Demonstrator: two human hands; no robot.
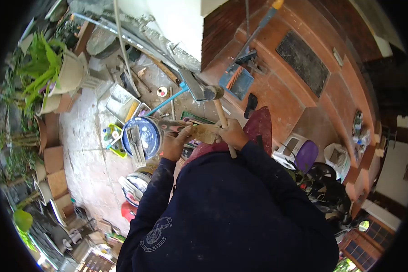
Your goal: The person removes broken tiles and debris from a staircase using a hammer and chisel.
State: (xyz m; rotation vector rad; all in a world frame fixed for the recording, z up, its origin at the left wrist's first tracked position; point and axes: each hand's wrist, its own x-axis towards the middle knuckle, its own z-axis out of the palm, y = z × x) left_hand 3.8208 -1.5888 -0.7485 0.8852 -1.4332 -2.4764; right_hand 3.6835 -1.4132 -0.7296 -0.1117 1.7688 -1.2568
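My left hand is closed on one end of a flat, yellowish-brown piece, whose exact kind I cannot make out. Around the wooden handle of a hammer my right hand is wrapped, and its fingers also meet the piece's right end. The hammer's dark head points up and away from me. Just beyond my left hand is a greyish, blade-like shape, partly hidden by the fingers. To the left stands a bucket smeared with white, with a trowel-like tool across its rim.
A blue-handled tool leans beyond the bucket. A white-smeared tray and a yellow-green container sit at left. Steps rise on the right, near a blue dustpan. Potted plants line the far left.
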